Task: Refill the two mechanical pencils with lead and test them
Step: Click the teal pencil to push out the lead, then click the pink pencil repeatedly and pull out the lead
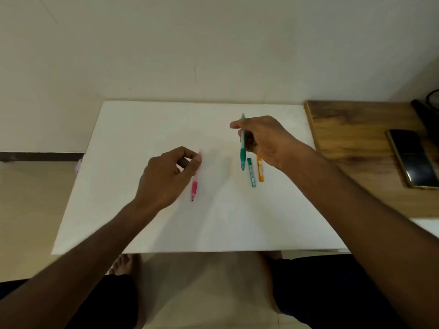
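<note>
A white board [166, 129] lies in front of me. My right hand [268, 141] grips a teal mechanical pencil [242, 150] by its barrel, held above the board with its tip toward me. My left hand [166, 174] pinches the upper end of a pink mechanical pencil [194, 184], whose darker pink grip and tip point toward me; whether it rests on the board I cannot tell. Two slim lead cases lie side by side just below my right hand: a teal lead case [251, 172] and an orange lead case [260, 169].
A wooden tabletop [351, 129] adjoins the board on the right, with a dark phone [412, 157] and a black object [427, 110] at its far right edge. A pale wall rises behind. My knees and a bare foot [123, 262] show below the board's near edge.
</note>
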Demonstrator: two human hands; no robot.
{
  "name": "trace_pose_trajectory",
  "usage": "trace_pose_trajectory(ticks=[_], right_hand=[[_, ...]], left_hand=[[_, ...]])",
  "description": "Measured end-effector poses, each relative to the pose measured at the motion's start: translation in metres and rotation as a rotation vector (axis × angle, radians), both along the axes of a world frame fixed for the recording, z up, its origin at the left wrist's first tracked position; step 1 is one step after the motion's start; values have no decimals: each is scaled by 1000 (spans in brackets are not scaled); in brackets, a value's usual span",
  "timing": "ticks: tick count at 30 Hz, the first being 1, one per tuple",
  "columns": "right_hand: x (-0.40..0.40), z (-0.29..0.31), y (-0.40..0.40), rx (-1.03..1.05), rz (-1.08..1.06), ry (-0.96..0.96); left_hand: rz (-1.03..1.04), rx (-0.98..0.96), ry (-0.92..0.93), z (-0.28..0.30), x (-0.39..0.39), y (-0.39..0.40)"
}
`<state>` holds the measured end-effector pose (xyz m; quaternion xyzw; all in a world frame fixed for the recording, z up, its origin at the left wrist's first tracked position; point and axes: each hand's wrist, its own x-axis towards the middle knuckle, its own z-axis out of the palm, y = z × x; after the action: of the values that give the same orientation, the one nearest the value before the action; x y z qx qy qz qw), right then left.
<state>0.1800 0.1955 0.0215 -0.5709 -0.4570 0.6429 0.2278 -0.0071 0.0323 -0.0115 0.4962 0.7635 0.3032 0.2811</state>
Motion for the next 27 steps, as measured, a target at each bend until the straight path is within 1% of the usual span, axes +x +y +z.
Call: trace_pose_trajectory(ticks=[1,2,3,6,9,14,21,24,27], right_hand=[[-1,-7,1,45,71,-70],[-2,-12,2,91,124,-132],[-3,-18,3,145,161,-208],[-11,-29,4,324,224,-464],[-21,-38,2,415,261,-603],[-26,-44,2,463,274,-636],[-21,-48,3,475,282,-657],[-24,-47,3,471,312,-706],[-26,-40,4,523,344,-793]], left_hand=[[7,-49,137,-4,-6,1],[19,-78,213,-9,-9,2],[31,-99,244,-14,-10,3],[49,-157,215,-24,-7,6],[43,-175,254,-28,-3,11],[7,-179,315,-31,2,13],[23,-201,262,-32,1,13],[32,-198,267,-32,1,12],[32,-195,263,-31,2,12]])
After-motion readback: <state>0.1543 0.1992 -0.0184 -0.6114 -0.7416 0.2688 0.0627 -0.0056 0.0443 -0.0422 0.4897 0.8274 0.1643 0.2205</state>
